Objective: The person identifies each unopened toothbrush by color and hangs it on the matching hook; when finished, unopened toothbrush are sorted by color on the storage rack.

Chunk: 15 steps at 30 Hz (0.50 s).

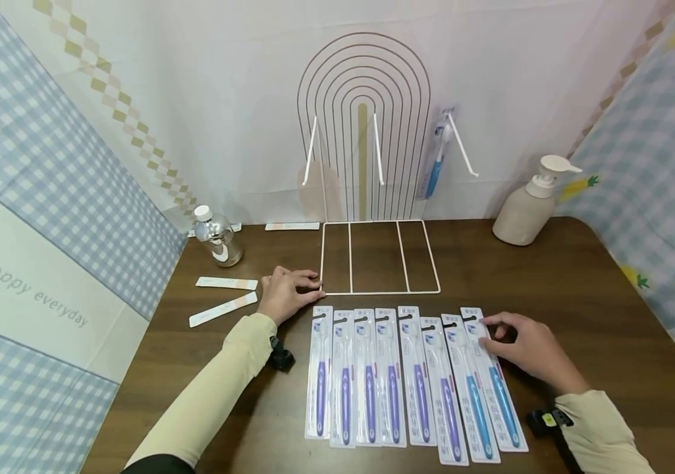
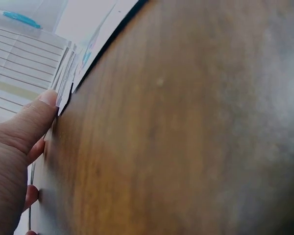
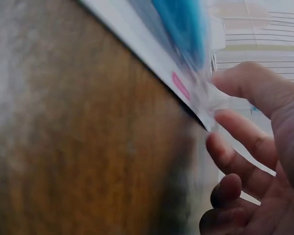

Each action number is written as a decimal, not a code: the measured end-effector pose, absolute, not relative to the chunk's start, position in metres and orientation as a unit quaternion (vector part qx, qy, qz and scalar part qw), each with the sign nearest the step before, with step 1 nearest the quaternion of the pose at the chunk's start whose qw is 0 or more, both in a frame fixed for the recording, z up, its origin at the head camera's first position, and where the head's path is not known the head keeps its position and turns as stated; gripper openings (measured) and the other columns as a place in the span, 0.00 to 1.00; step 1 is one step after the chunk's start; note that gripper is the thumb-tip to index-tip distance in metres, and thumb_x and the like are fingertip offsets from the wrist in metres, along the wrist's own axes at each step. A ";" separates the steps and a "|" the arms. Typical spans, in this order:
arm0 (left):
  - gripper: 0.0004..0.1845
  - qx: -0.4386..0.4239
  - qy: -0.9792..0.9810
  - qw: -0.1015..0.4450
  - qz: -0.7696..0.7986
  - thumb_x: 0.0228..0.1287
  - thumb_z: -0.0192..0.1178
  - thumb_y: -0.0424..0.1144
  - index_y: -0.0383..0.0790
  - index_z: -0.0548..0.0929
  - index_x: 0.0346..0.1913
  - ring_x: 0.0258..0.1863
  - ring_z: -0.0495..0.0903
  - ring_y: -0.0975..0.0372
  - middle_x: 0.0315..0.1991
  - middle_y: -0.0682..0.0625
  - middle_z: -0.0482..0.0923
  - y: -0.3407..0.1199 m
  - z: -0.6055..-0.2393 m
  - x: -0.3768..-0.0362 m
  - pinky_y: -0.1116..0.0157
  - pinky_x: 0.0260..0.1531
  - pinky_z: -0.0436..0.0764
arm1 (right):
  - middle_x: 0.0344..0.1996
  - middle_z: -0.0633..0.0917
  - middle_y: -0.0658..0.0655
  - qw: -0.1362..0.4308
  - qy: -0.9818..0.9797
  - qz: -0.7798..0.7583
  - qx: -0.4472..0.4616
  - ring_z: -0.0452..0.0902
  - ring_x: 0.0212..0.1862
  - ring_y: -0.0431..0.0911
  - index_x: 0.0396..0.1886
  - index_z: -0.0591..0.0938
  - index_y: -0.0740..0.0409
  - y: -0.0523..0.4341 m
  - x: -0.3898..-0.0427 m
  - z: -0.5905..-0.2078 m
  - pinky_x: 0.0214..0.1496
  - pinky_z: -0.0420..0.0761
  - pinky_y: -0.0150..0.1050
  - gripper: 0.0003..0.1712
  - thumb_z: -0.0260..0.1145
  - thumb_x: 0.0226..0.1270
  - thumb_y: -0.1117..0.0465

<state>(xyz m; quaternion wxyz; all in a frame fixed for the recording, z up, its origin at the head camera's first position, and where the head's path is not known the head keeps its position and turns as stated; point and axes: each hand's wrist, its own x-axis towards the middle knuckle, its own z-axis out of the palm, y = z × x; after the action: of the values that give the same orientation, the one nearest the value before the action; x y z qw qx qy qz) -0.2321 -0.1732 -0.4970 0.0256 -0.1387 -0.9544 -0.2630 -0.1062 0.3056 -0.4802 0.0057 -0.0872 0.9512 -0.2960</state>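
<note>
Brown table [image 1: 550, 289]: right hand [image 1: 529, 349] pinches rightmost blue toothbrush pack [image 1: 494, 382] beside wire rack [image 1: 373, 197]; left hand [image 1: 284, 293] fingers relaxed, touching rack's corner.

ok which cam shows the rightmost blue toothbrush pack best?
Head view: the whole rightmost blue toothbrush pack lies on the table, right hand touching its top end. Right wrist shows only a blurred edge of it at the fingertips. Left wrist does not show it identifiably.
</note>
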 end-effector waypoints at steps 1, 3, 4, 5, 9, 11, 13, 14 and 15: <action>0.14 -0.138 -0.954 0.025 -0.263 0.61 0.77 0.57 0.58 0.95 0.47 0.52 0.72 0.57 0.62 0.63 0.84 -0.173 -0.497 -0.232 0.44 0.58 0.61 | 0.36 0.84 0.51 -0.007 0.952 -0.292 -0.088 0.73 0.30 0.42 0.55 0.90 0.55 0.306 -0.106 -0.479 0.34 0.73 0.42 0.23 0.79 0.65 0.49; 0.14 -0.138 -0.954 0.024 -0.264 0.61 0.77 0.57 0.58 0.95 0.47 0.53 0.72 0.57 0.62 0.63 0.84 -0.173 -0.498 -0.232 0.44 0.58 0.60 | 0.38 0.84 0.54 -0.029 0.953 -0.287 -0.088 0.74 0.29 0.43 0.55 0.90 0.55 0.307 -0.107 -0.474 0.33 0.74 0.42 0.23 0.80 0.65 0.49; 0.14 -0.138 -0.954 0.024 -0.265 0.61 0.77 0.57 0.59 0.95 0.47 0.53 0.71 0.57 0.62 0.63 0.84 -0.173 -0.498 -0.232 0.44 0.58 0.60 | 0.37 0.85 0.54 -0.041 0.953 -0.287 -0.088 0.74 0.28 0.42 0.56 0.90 0.54 0.307 -0.107 -0.471 0.31 0.74 0.42 0.23 0.80 0.65 0.50; 0.14 -0.138 -0.954 0.024 -0.266 0.61 0.77 0.57 0.59 0.95 0.47 0.52 0.71 0.57 0.62 0.63 0.84 -0.173 -0.498 -0.232 0.45 0.58 0.60 | 0.37 0.86 0.54 -0.055 0.952 -0.289 -0.088 0.74 0.28 0.41 0.56 0.89 0.54 0.307 -0.108 -0.466 0.30 0.74 0.40 0.23 0.80 0.65 0.50; 0.14 -0.144 -0.953 0.027 -0.266 0.61 0.77 0.56 0.58 0.96 0.46 0.52 0.72 0.56 0.62 0.63 0.84 -0.173 -0.497 -0.231 0.44 0.57 0.60 | 0.30 0.89 0.50 -0.148 0.937 -0.295 -0.114 0.73 0.24 0.36 0.57 0.89 0.51 0.306 -0.117 -0.440 0.25 0.72 0.32 0.23 0.82 0.62 0.58; 0.13 -0.147 -0.953 0.029 -0.264 0.61 0.77 0.56 0.58 0.96 0.46 0.52 0.72 0.56 0.61 0.62 0.85 -0.173 -0.496 -0.230 0.44 0.56 0.61 | 0.32 0.91 0.50 -0.212 0.924 -0.287 -0.139 0.72 0.22 0.33 0.56 0.90 0.51 0.303 -0.122 -0.423 0.24 0.71 0.28 0.25 0.84 0.57 0.63; 0.13 -0.149 -0.953 0.030 -0.262 0.61 0.77 0.56 0.58 0.96 0.45 0.52 0.72 0.56 0.61 0.62 0.85 -0.173 -0.495 -0.229 0.44 0.55 0.61 | 0.31 0.91 0.51 -0.277 0.907 -0.271 -0.163 0.69 0.19 0.31 0.55 0.90 0.52 0.300 -0.128 -0.404 0.23 0.68 0.26 0.28 0.85 0.52 0.66; 0.13 -0.149 -0.953 0.031 -0.261 0.61 0.77 0.56 0.58 0.96 0.45 0.52 0.72 0.56 0.61 0.63 0.85 -0.172 -0.495 -0.229 0.44 0.55 0.61 | 0.31 0.91 0.52 -0.306 0.898 -0.266 -0.171 0.67 0.18 0.31 0.55 0.91 0.53 0.299 -0.131 -0.394 0.23 0.67 0.25 0.28 0.86 0.50 0.67; 0.13 -0.149 -0.953 0.032 -0.261 0.61 0.77 0.56 0.57 0.96 0.45 0.52 0.72 0.56 0.61 0.63 0.85 -0.172 -0.495 -0.229 0.44 0.55 0.61 | 0.32 0.92 0.53 -0.329 0.889 -0.264 -0.178 0.65 0.18 0.30 0.54 0.91 0.53 0.297 -0.133 -0.384 0.23 0.66 0.24 0.28 0.86 0.50 0.67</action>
<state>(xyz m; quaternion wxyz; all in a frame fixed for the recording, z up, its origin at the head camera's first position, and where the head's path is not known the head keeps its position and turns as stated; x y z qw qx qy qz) -0.2286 -0.1720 -0.4950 0.0316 -0.1492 -0.9533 -0.2607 -0.1328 0.2968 -0.3836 -0.3294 -0.1776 0.8890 -0.2640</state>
